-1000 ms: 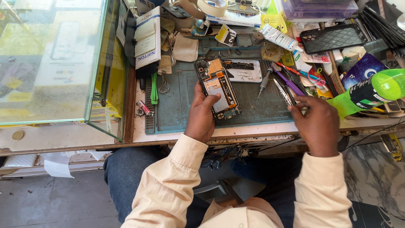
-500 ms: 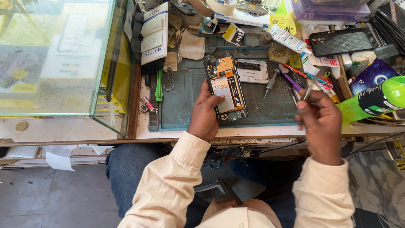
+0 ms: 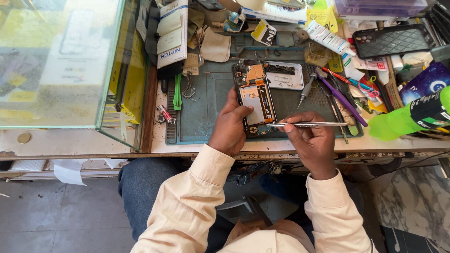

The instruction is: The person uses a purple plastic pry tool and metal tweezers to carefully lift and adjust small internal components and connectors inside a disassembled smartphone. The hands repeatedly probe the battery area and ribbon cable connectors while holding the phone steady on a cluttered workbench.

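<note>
left hand (image 3: 229,129) holding opened phone (image 3: 255,99), right hand (image 3: 313,143) gripping tweezers (image 3: 307,124)

A person in cream sleeves sits at a cluttered workbench, seen from above. At the centre lies a green work mat (image 3: 211,110). On the mat, the left hand (image 3: 229,129) steadies an opened phone (image 3: 254,98), its circuit boards and battery exposed. The right hand (image 3: 313,143), at the mat's near edge, pinches metal tweezers (image 3: 307,124) held sideways, their tips touching the phone's lower edge. A screwdriver (image 3: 305,89) lies on the mat just right of the phone. A glass case (image 3: 61,61) stands left of the mat; a green bottle (image 3: 412,117) lies right of it.
</note>
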